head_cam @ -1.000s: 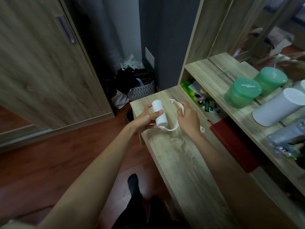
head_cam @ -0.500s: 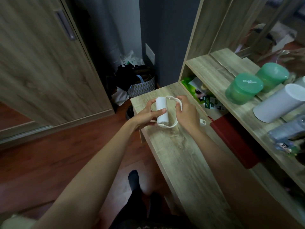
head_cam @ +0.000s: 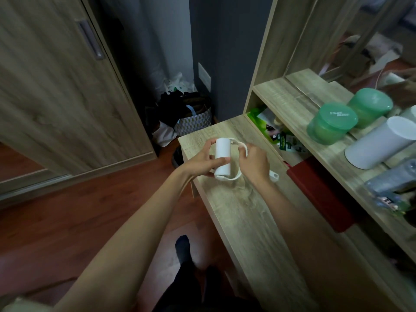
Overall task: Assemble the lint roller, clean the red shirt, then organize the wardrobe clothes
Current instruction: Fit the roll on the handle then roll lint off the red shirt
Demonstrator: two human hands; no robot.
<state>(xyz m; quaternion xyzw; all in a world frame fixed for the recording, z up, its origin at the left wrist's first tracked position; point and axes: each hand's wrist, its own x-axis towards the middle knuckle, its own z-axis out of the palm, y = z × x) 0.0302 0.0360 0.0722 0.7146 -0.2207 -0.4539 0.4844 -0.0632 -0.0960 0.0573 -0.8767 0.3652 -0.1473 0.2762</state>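
Above the bench (head_cam: 243, 221), mid-frame, the left hand (head_cam: 200, 162) has its fingers wrapped round the white roll (head_cam: 222, 152), thumb across its front, holding it upright and clear of the wood. The right hand (head_cam: 255, 164) has its fingers clamped on the white frame (head_cam: 235, 176), which loops from the roll's top end round to below its bottom end. The handle tip pokes out past the right wrist.

The roller looks half seated at best. The likeliest failure is the springy frame snapping off one end if the right hand lets go before both ends sit in the core. The roll could then drop and run off the bench's left edge onto the floor (head_cam: 90, 210). Squeezing the roll hard may also crease its sheets.

Farther right, a red thing (head_cam: 319, 194) lies under the shelf. Whether it is the shirt, I cannot tell.
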